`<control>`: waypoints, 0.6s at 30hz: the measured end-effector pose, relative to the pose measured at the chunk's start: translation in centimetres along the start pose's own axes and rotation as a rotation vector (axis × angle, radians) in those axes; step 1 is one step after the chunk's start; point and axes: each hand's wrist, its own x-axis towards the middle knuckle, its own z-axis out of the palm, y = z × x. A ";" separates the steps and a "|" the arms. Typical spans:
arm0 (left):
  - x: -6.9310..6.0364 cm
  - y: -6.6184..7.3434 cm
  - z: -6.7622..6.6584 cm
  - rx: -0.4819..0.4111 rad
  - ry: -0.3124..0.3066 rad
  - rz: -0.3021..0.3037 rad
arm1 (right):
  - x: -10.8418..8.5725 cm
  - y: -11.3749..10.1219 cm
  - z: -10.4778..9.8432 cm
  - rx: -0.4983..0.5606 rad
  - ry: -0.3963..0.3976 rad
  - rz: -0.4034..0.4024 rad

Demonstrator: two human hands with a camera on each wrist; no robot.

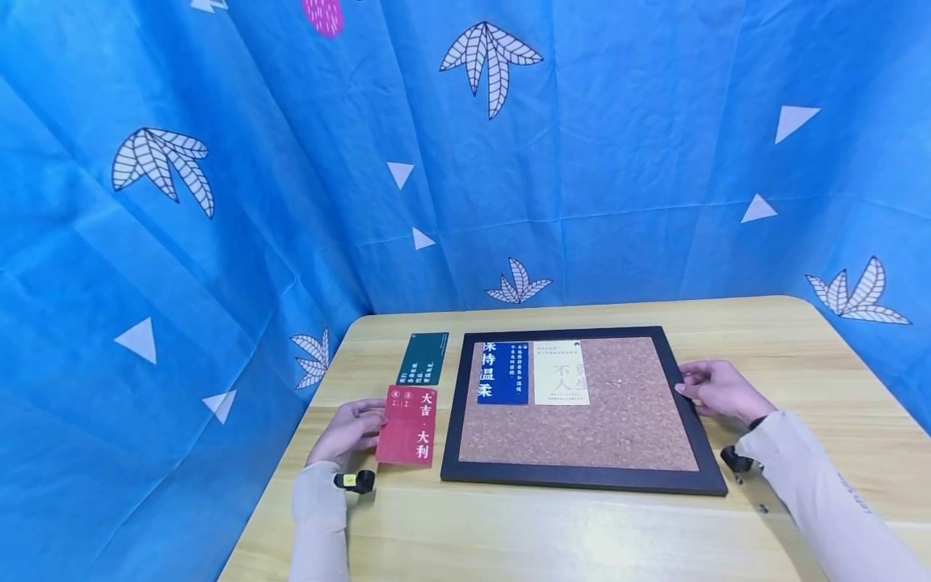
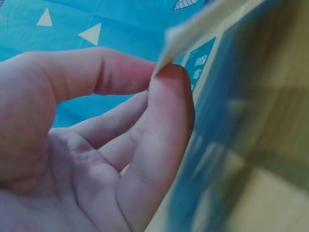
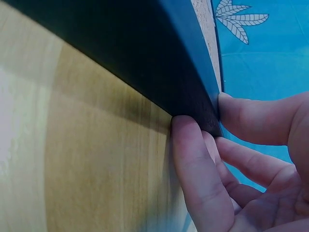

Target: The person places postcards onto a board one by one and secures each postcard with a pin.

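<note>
A red card [image 1: 406,426] with white characters is pinched at its left edge by the left hand [image 1: 351,432]; in the left wrist view, thumb and index finger of that hand [image 2: 116,130] meet on the card's corner [image 2: 193,34]. The right hand [image 1: 720,390] grips the right side of a black-framed cork board [image 1: 575,440]. Seen from the right wrist, the thumb of the right hand [image 3: 241,164] lies on the frame [image 3: 145,53] and its fingers are at the outer edge. A blue card [image 1: 503,374] and a cream card [image 1: 561,374] lie on the cork's upper left.
A dark green card [image 1: 425,358] lies on the wooden table [image 1: 553,533] behind the red card, left of the board. Blue patterned cloth [image 1: 618,162] hangs behind the table and along its left side.
</note>
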 end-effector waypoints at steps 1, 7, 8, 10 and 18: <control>0.0 0.0 0.0 -0.022 -0.002 0.001 | 0.0 0.0 0.0 -0.001 0.000 0.001; 0.1 0.5 0.0 -0.102 -0.034 0.031 | 0.1 0.0 0.0 -0.006 0.009 0.000; 0.1 0.6 -0.1 -0.100 -0.043 0.040 | 0.1 0.1 0.0 -0.005 0.010 -0.001; 0.1 0.9 0.0 -0.101 -0.057 0.055 | 0.1 0.1 0.1 -0.007 0.011 0.001; 0.2 2.2 0.6 -0.095 -0.079 0.100 | 0.0 0.0 0.2 -0.010 0.011 -0.005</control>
